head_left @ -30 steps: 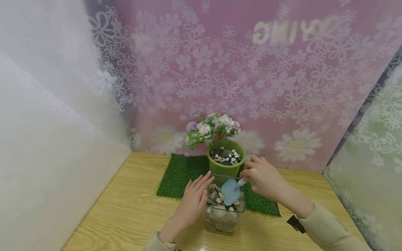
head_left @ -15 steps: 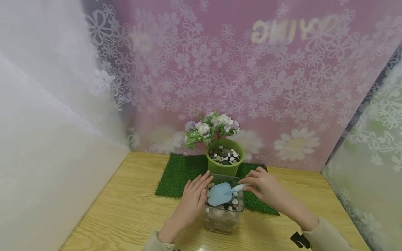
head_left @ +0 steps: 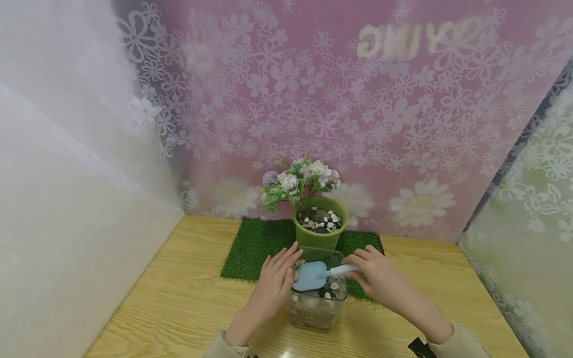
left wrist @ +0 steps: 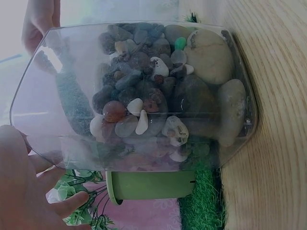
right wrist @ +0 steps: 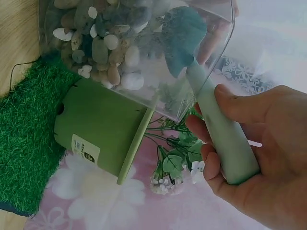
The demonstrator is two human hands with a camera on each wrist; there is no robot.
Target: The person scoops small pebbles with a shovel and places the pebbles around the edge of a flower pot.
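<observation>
My right hand (head_left: 378,276) grips the pale handle (right wrist: 223,127) of a small blue garden trowel (head_left: 310,276). The blade lies tilted inside a clear plastic container (left wrist: 43,110), against the pebbles (left wrist: 134,91) near its left side. With straight fingers, my left hand (head_left: 273,281) rests along the container's left rim. In the left wrist view, larger stones sit at the container's bottom and smaller ones above. Just behind it stands a green flowerpot (right wrist: 103,127) holding artificial flowers (head_left: 300,181), with pebbles around the stems.
Under the pot is a green artificial grass mat (head_left: 255,248) on the wooden table (head_left: 179,293). A pink floral curtain (head_left: 268,99) hangs behind the table. A pale curtain (head_left: 80,174) closes the left side and another floral curtain (head_left: 532,214) the right.
My right hand has lowered, swinging the trowel from a steep slant to nearly level. Its blade has moved left across the pebbles. My left hand stays at the rim.
</observation>
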